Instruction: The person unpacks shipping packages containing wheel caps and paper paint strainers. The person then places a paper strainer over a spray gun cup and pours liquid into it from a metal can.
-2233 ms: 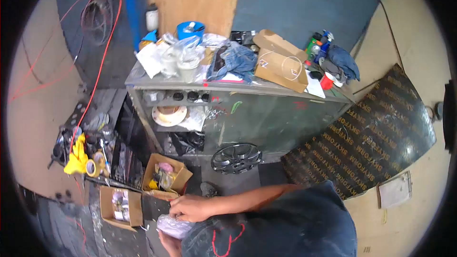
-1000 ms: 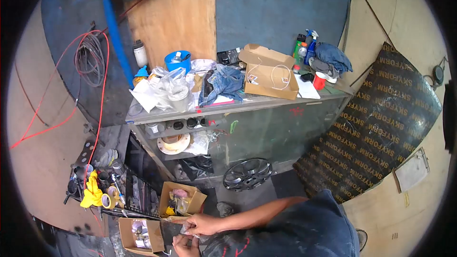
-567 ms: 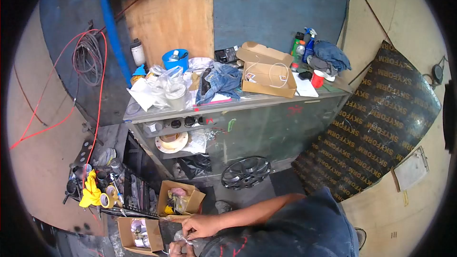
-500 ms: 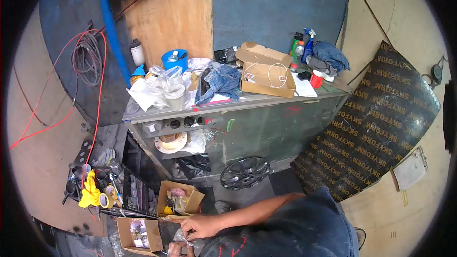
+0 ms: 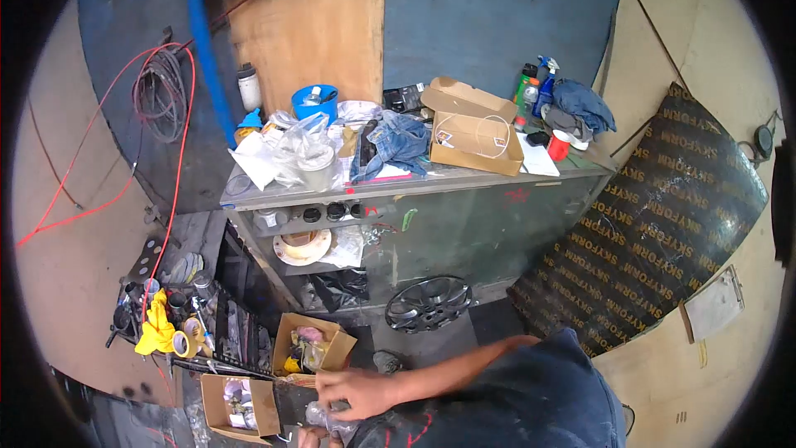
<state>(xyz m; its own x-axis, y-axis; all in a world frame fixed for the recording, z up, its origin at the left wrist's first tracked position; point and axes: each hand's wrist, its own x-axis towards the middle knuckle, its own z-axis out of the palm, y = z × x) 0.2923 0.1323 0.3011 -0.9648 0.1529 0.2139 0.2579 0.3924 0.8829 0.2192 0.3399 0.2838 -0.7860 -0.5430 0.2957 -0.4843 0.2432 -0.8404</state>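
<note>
My right hand (image 5: 358,394) reaches in from the right with its fingers curled down onto a crumpled clear plastic bag (image 5: 317,415). Below it, at the bottom edge, my left hand (image 5: 319,437) is partly cut off, with its fingers closed at the lower side of the same bag. What the bag contains is too small to make out. Just left of the hands sits an open cardboard box (image 5: 217,406) with small packets inside. Behind it stands a second open cardboard box (image 5: 336,353), holding plastic-wrapped items and something yellow.
A cluttered workbench (image 5: 464,191) bears a blue bucket (image 5: 315,105), jeans (image 5: 402,139) and an open carton (image 5: 477,149). A black wheel cover (image 5: 429,303) leans below. Left, a tool cart carries yellow gloves (image 5: 156,328) and tape rolls (image 5: 182,343). A wrapped panel (image 5: 655,232) leans right.
My right hand has lifted slightly, moving a little apart from my left hand, and more of the plastic bag shows between them. The camera view has shifted slightly.
</note>
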